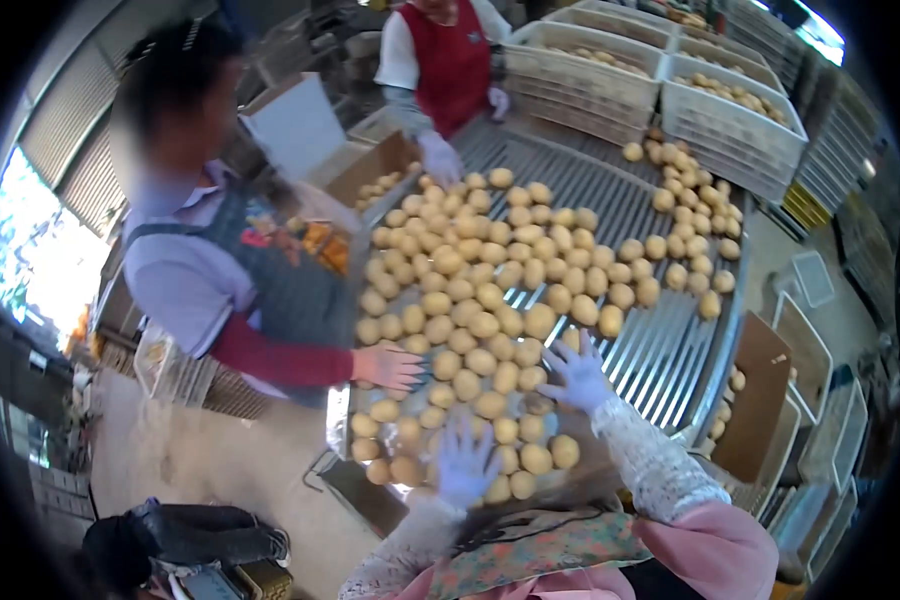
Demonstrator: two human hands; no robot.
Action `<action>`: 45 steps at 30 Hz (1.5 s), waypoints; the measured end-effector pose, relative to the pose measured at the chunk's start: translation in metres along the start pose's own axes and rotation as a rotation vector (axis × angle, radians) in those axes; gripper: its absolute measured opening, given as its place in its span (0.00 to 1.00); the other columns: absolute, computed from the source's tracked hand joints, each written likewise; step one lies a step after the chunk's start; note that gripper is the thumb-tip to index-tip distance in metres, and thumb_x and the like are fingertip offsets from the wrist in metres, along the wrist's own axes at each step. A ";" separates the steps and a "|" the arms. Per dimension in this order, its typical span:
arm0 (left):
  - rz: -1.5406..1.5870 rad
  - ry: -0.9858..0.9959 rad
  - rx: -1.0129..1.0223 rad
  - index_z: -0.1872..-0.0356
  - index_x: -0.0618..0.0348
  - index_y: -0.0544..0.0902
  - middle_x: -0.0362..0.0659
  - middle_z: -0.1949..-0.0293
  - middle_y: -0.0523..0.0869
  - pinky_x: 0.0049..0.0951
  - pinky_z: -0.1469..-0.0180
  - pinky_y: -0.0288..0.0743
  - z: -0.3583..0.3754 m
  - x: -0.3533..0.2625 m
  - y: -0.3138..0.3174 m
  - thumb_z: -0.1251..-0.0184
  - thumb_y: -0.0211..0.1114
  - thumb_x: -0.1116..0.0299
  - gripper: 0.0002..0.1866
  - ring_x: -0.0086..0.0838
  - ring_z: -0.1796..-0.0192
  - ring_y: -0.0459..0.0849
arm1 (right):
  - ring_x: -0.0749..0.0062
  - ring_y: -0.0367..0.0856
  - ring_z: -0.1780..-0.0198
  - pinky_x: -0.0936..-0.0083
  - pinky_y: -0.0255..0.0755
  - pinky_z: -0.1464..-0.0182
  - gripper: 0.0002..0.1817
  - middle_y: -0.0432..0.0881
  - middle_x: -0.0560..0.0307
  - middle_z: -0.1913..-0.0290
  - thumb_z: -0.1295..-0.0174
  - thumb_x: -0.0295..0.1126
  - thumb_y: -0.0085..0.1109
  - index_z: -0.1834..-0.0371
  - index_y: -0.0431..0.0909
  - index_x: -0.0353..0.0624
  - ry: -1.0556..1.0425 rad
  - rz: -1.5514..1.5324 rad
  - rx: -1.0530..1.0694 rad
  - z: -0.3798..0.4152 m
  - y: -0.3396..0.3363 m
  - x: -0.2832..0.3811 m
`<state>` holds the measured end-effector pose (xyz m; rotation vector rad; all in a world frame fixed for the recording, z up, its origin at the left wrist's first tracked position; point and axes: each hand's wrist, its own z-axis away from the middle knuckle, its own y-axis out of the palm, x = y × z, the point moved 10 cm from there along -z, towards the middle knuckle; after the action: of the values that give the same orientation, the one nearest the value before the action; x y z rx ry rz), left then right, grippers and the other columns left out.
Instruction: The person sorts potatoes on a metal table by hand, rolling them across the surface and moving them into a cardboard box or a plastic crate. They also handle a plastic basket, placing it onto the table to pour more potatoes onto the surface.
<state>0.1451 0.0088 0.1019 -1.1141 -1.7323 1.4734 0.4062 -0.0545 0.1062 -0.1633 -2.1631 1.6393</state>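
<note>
1. Dozens of round potatoes [447,260] lie loose across the metal table [660,370] before us.
2. Our gloved left hand [463,465] and right hand [578,375] are spread open at the near potatoes; we cannot tell whether either grips one.
3. Left of us, a co-worker's hand [388,368] touches potatoes; crates [732,140] stand far right.

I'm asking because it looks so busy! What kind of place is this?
Probably a packing shed, where food gets sorted. Lots of potato-like round things are spread on a slatted metal table, with more in big plastic crates.
</note>
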 end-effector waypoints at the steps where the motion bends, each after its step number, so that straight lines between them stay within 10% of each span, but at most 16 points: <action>1: 0.199 0.151 0.027 0.25 0.56 0.73 0.67 0.27 0.69 0.70 0.25 0.54 0.020 -0.016 -0.002 0.28 0.60 0.48 0.35 0.71 0.28 0.68 | 0.19 0.61 0.28 0.30 0.60 0.30 0.38 0.74 0.46 0.31 0.44 0.62 0.67 0.29 0.77 0.65 -0.086 -0.074 -0.005 0.005 -0.001 0.024; 5: 0.316 0.267 0.122 0.28 0.58 0.75 0.63 0.28 0.72 0.67 0.25 0.55 0.055 0.007 -0.004 0.30 0.63 0.50 0.34 0.64 0.29 0.71 | 0.27 0.58 0.23 0.28 0.56 0.29 0.38 0.73 0.47 0.29 0.43 0.61 0.67 0.27 0.76 0.65 -0.157 -0.101 0.117 0.046 -0.007 0.076; 8: 0.449 -0.038 0.121 0.27 0.61 0.74 0.61 0.30 0.74 0.64 0.24 0.55 0.043 0.049 -0.005 0.32 0.65 0.51 0.36 0.60 0.29 0.72 | 0.39 0.62 0.22 0.39 0.57 0.24 0.36 0.73 0.43 0.28 0.39 0.58 0.66 0.26 0.74 0.66 -0.312 -0.105 0.201 0.045 -0.019 0.110; 10: 0.291 -0.052 -0.061 0.27 0.64 0.72 0.59 0.30 0.74 0.61 0.23 0.55 0.019 0.060 -0.025 0.32 0.66 0.49 0.38 0.59 0.29 0.71 | 0.51 0.68 0.24 0.53 0.60 0.23 0.37 0.72 0.46 0.25 0.34 0.57 0.63 0.22 0.71 0.61 0.013 -0.623 0.670 0.014 0.002 0.070; 12: 0.224 -0.104 -0.037 0.27 0.64 0.71 0.59 0.30 0.74 0.61 0.23 0.56 0.003 0.059 -0.013 0.32 0.66 0.49 0.39 0.59 0.28 0.71 | 0.66 0.77 0.34 0.65 0.72 0.33 0.31 0.79 0.56 0.33 0.25 0.54 0.56 0.26 0.71 0.47 0.441 -1.417 0.298 -0.023 -0.013 0.012; 14: 0.178 -0.119 -0.023 0.26 0.64 0.71 0.59 0.30 0.75 0.60 0.24 0.56 -0.009 0.045 -0.005 0.32 0.66 0.49 0.39 0.59 0.28 0.71 | 0.60 0.73 0.27 0.60 0.71 0.28 0.30 0.73 0.53 0.27 0.23 0.49 0.54 0.22 0.65 0.53 0.163 -2.315 -0.018 -0.077 -0.030 -0.060; 16: 0.156 -0.047 0.037 0.27 0.64 0.71 0.56 0.29 0.72 0.63 0.24 0.52 -0.014 0.023 0.005 0.32 0.66 0.49 0.38 0.59 0.25 0.65 | 0.60 0.78 0.34 0.61 0.75 0.35 0.16 0.80 0.61 0.36 0.25 0.43 0.59 0.42 0.78 0.49 0.776 -2.260 -0.532 -0.078 -0.045 -0.108; 24: 0.208 -0.114 0.056 0.28 0.64 0.71 0.56 0.28 0.72 0.63 0.23 0.51 -0.023 0.026 0.013 0.35 0.69 0.45 0.42 0.57 0.24 0.64 | 0.48 0.74 0.30 0.53 0.75 0.35 0.07 0.80 0.55 0.33 0.31 0.38 0.65 0.56 0.80 0.50 0.627 -2.418 -0.558 -0.109 -0.029 -0.164; 28: 0.184 -0.104 0.067 0.28 0.65 0.71 0.56 0.29 0.73 0.64 0.23 0.51 -0.017 0.028 0.013 0.36 0.70 0.45 0.42 0.58 0.24 0.65 | 0.51 0.76 0.33 0.57 0.75 0.36 0.07 0.81 0.57 0.35 0.28 0.38 0.62 0.54 0.81 0.51 0.736 -2.309 -0.505 -0.127 -0.005 -0.181; 30: 0.174 -0.076 0.024 0.27 0.65 0.70 0.57 0.29 0.72 0.66 0.23 0.51 -0.020 0.025 0.016 0.36 0.70 0.45 0.43 0.58 0.25 0.66 | 0.56 0.77 0.35 0.62 0.75 0.36 0.11 0.80 0.58 0.35 0.28 0.39 0.62 0.47 0.81 0.51 0.192 -2.349 -0.377 -0.154 -0.043 -0.182; 35: 0.111 -0.119 0.048 0.26 0.62 0.70 0.54 0.28 0.71 0.68 0.23 0.46 -0.012 0.019 0.022 0.35 0.69 0.45 0.43 0.57 0.22 0.62 | 0.62 0.77 0.34 0.71 0.71 0.33 0.25 0.80 0.51 0.35 0.26 0.43 0.58 0.32 0.75 0.40 0.474 -1.713 -0.374 -0.177 -0.023 -0.208; 38: 0.132 -0.009 0.045 0.26 0.59 0.71 0.54 0.28 0.71 0.68 0.23 0.45 -0.013 0.025 0.020 0.34 0.68 0.47 0.39 0.57 0.23 0.62 | 0.47 0.68 0.26 0.54 0.58 0.23 0.34 0.69 0.43 0.24 0.38 0.56 0.61 0.28 0.75 0.60 0.445 -0.287 0.042 -0.171 -0.004 -0.208; 40: 0.154 -0.027 0.058 0.27 0.57 0.73 0.56 0.28 0.70 0.68 0.23 0.44 -0.025 0.036 0.006 0.33 0.66 0.49 0.37 0.59 0.24 0.63 | 0.40 0.63 0.23 0.44 0.55 0.24 0.35 0.61 0.38 0.20 0.44 0.61 0.63 0.30 0.78 0.67 0.461 0.105 0.095 -0.154 -0.039 -0.142; 45: -0.068 -0.244 -0.090 0.26 0.52 0.74 0.63 0.29 0.72 0.74 0.31 0.59 -0.060 0.056 0.018 0.30 0.63 0.46 0.35 0.68 0.28 0.68 | 0.36 0.66 0.27 0.42 0.57 0.26 0.38 0.63 0.34 0.23 0.47 0.63 0.67 0.32 0.79 0.65 0.295 -0.080 -0.006 -0.129 -0.018 -0.098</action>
<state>0.1741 0.0875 0.0926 -0.9406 -1.9998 1.5550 0.5487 0.0224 0.1256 -0.2968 -1.9271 1.4622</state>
